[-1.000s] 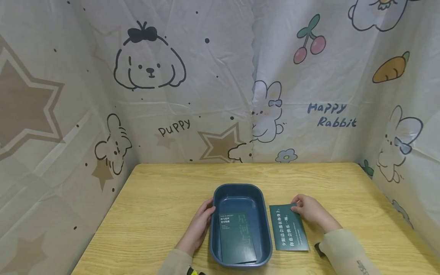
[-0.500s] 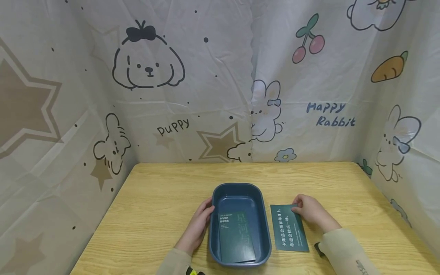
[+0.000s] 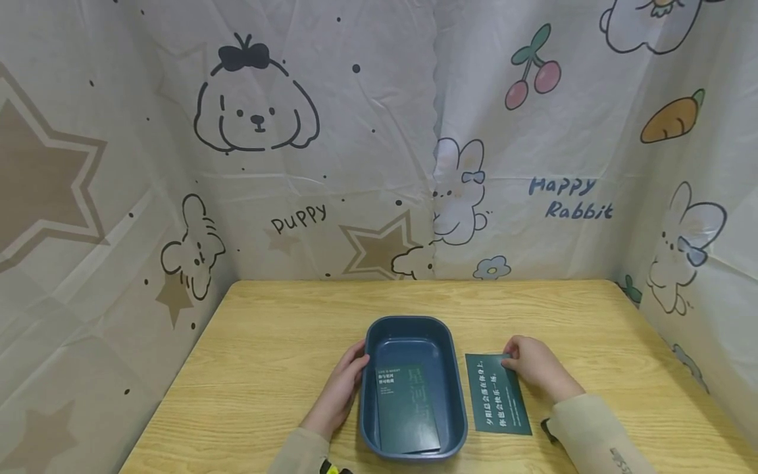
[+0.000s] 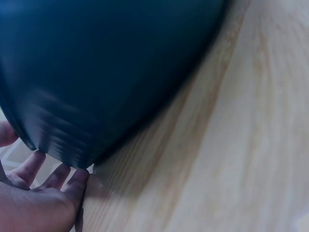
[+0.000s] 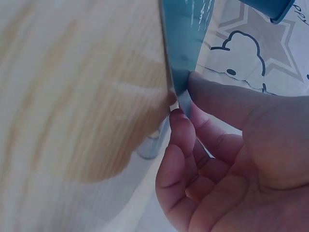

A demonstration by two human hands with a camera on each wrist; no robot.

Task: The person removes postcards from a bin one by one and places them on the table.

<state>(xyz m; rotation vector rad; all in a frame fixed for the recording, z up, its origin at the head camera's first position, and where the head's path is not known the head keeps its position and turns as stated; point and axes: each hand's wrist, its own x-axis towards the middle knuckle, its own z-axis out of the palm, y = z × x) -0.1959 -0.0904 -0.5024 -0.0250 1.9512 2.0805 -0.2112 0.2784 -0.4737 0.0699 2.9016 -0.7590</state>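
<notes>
A pale cloth [image 3: 379, 99] printed with puppies, rabbits, stars and fruit hangs along the far, left and right sides. In front of it is a wood-grain table [image 3: 284, 316], bearing a deep blue tray [image 3: 414, 352] with rounded corners near the middle of its near part. Inside the tray, toward the near end, is a dark green card [image 3: 408, 418] with white print at its far left corner. Another card [image 3: 499, 398], also dark green and lettered in white, is just to the right of the tray, apart from it. The left hand [image 3: 343, 388] rests against the tray's left side, fingers spread, their tips touching the outer wall. The right hand [image 3: 535, 365] pinches the right card's far right corner between thumb and fingers. Smallest is a black object [image 3: 547, 431] at the right cuff.
</notes>
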